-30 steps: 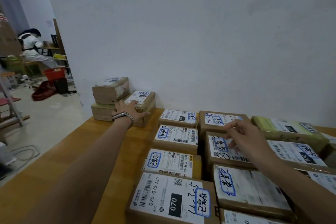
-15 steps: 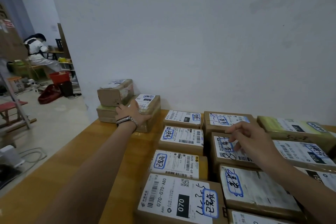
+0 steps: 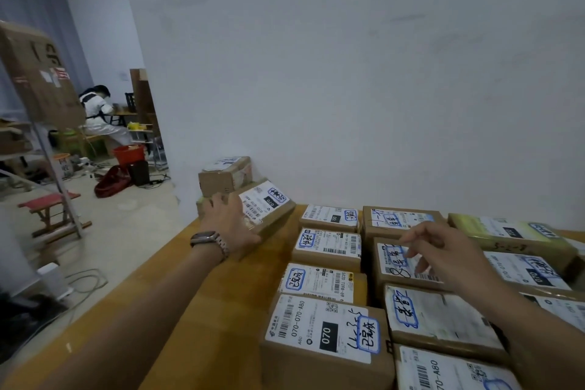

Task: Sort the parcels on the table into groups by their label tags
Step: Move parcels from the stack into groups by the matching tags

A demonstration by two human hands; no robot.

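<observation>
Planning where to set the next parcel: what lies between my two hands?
Head view: the far parcel and the second parcel of the left column lie between the left hand, which grips a tilted parcel, and the right hand.

The scene is dimly and evenly lit, and a cool bluish cast is laid over the wall (image 3: 348,73). The light is soft, and its source cannot be told. Only faint shadows are thrown: dark gaps between the parcels (image 3: 326,250), and a soft patch beneath the left hand (image 3: 228,218), where the tilted parcel (image 3: 272,209) is gripped. Label print is kept readable in mid-frame. The right hand (image 3: 443,250) is slightly smeared. Towards the edges straight lines are bent and the forearms are stretched and softened. The wall is mottled by compression.
</observation>
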